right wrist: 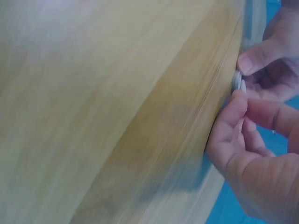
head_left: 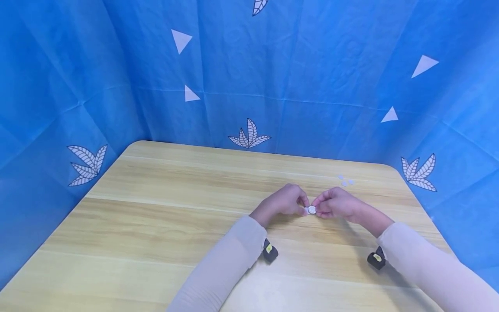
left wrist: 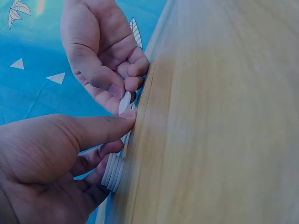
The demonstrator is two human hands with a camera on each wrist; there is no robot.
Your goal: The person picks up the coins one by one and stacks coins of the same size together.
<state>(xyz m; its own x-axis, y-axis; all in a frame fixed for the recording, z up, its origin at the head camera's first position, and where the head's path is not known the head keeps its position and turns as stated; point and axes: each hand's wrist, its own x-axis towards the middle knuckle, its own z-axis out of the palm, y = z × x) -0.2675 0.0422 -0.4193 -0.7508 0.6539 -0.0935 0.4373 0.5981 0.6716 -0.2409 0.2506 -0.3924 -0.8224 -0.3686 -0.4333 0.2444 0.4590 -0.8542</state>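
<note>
Both hands meet over the wooden table [head_left: 163, 225], right of its middle. My right hand [head_left: 338, 203] pinches a small round white disc [head_left: 312, 209], seen nearly edge-on in the left wrist view. From the other side, my left hand [head_left: 286, 200] has its thumb and a curled finger at a second white piece [head_left: 306, 211], which its thumb partly covers. A short stack of white discs [left wrist: 112, 172] shows by the left hand's lower fingers in the left wrist view; that hand hides it from the head view.
Three loose pale discs [head_left: 345, 183] lie on the table beyond the right hand. Blue cloth [head_left: 241, 65] with white leaves and triangles hangs behind the table and along its sides. A small black device [head_left: 270, 251] sits at the left wrist, another [head_left: 376, 258] at the right.
</note>
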